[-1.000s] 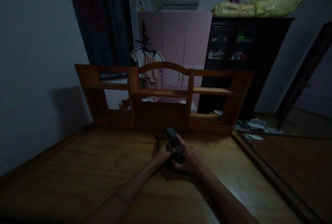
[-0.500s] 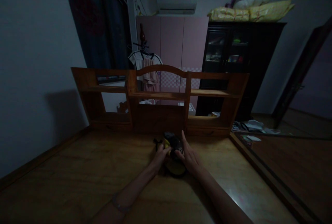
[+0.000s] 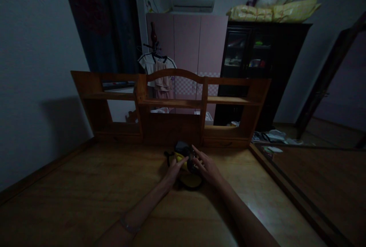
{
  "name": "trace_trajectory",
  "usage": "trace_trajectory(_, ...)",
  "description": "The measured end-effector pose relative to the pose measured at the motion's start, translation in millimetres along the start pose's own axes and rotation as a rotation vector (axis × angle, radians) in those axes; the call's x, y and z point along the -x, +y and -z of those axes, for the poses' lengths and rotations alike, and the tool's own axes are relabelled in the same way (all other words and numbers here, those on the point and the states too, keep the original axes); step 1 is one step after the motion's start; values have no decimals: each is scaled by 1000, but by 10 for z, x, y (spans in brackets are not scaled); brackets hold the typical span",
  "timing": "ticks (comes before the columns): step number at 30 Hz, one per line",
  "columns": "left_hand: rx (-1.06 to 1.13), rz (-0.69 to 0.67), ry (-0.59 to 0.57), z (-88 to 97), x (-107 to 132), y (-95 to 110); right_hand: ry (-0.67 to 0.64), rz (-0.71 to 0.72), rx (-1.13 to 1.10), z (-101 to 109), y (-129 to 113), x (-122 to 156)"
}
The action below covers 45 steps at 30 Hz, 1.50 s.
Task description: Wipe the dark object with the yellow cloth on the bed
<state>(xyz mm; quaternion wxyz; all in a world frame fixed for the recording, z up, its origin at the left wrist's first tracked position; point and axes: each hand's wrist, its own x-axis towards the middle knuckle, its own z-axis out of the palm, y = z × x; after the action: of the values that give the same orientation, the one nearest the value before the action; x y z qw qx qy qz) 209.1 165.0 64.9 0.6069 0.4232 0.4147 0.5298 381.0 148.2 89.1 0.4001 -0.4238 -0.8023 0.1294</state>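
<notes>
On the desk, a little this side of the shelves, sits a black-and-yellow article with a dark grey rounded flap at its far end; too dim from here to say what it is made of. A dark-rimmed, rounded yellow piece shows at its near end, a small black strap-like loop at its left.

The left hand lies against the left side, one finger reaching across the yellow part – I cannot tell whether it is clamped or only resting. The right hand has its fingers stretched out and parted, tips at the right side, not wrapped round. The hands are close together, with the article between them.

As I judge it, the handling is midway: the article is in place and neither hand has withdrawn. How much is finished, or left, I cannot make out.

Around it, the broad, pale-brown wooden desktop gives generous room left, right and toward the person. Ahead is the tightest side – the reddish-brown wooden shelf unit stands just beyond the flap. A raised wooden edge strip bounds the right, well apart from the right hand; a plain pale wall closes off the left.
</notes>
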Motion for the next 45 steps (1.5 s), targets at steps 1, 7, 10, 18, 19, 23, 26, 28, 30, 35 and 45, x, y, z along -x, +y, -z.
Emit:
trace_trajectory(1,17,1,-11,5,0,-6,-13,5,-10,4,-10,5)
trace_trajectory(7,210,-104,-67,143,-53,-171,-42,-39,-15,6,-4,50)
trace_trajectory(10,196,-129,-35,203,-74,-248,-28,-17,-41,25,9,54)
trace_trajectory(18,260,10,-107,100,-32,-115,18,46,-37,35,30,42)
trace_trajectory(19,270,67,-153,83,-26,-87,17,54,-29,44,25,42)
trace_trajectory(23,265,152,-260,37,-31,-26,6,76,14,89,-15,45)
trace_trajectory(26,166,39,-186,31,-54,-29,2,90,24,104,-48,49)
trace_trajectory(28,45,-79,-53,39,-58,-35,-4,98,27,104,-67,53)
trace_trajectory(30,-84,-135,49,51,-44,-33,-15,109,32,105,-90,57)
trace_trajectory(35,-190,-197,46,58,-14,-14,-38,140,37,134,-166,54)
trace_trajectory(45,-252,-303,13,77,-120,-10,-81,116,89,80,-206,31)
